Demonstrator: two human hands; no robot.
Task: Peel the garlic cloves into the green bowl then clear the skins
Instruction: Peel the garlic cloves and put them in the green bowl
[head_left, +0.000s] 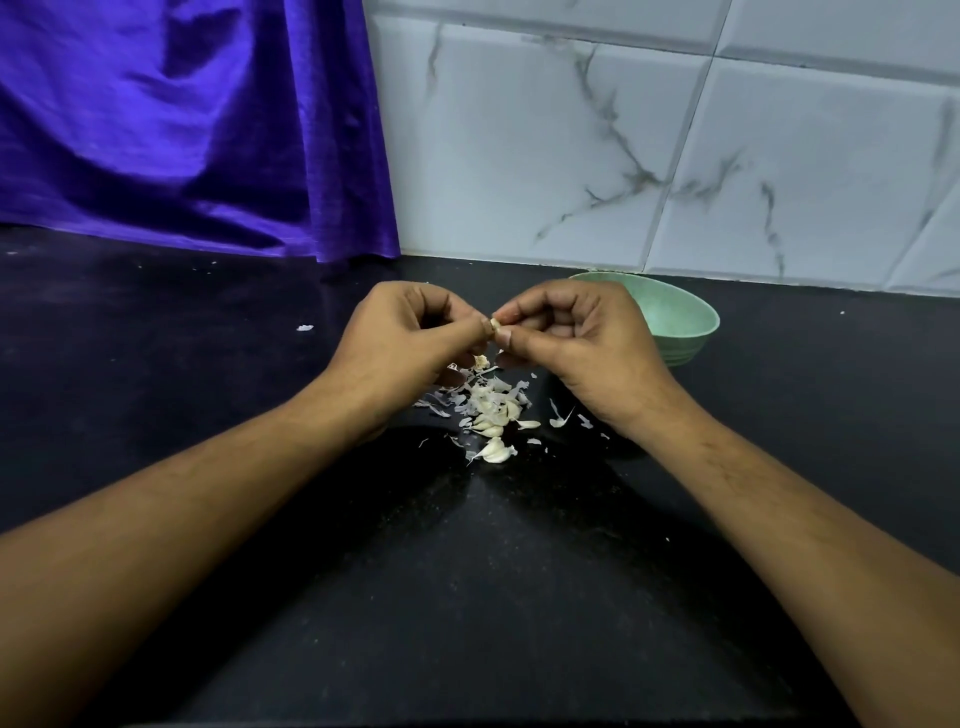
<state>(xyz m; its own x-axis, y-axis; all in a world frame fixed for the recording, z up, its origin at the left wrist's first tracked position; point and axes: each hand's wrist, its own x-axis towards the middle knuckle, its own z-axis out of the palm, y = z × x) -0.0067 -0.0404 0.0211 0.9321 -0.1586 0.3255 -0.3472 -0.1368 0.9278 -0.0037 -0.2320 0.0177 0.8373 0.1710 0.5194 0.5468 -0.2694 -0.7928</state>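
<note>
Both hands are raised over the black counter (467, 571) at frame centre. The left hand (400, 338) and right hand (576, 338) meet fingertip to fingertip, fingers curled, each pinching the same garlic clove (493, 326) between thumb and forefinger. Only a small pale part of that clove shows between the fingertips. Directly at 6 o'clock from the held clove, a pile of skins (485, 402) mixed with pale cloves lies on the counter. One loose clove (496, 451) rests at the pile's 6 o'clock edge. The green bowl (680, 317) stands on the counter at 2 o'clock from the pile, near the wall, its near side partly covered by the right hand; its contents cannot be told. A stray skin flake (305, 328) lies well apart at 9 o'clock from the left hand. A purple cloth (182, 130) hangs at 10 o'clock, and a marbled tile wall (675, 130) runs behind at 1 o'clock.
</note>
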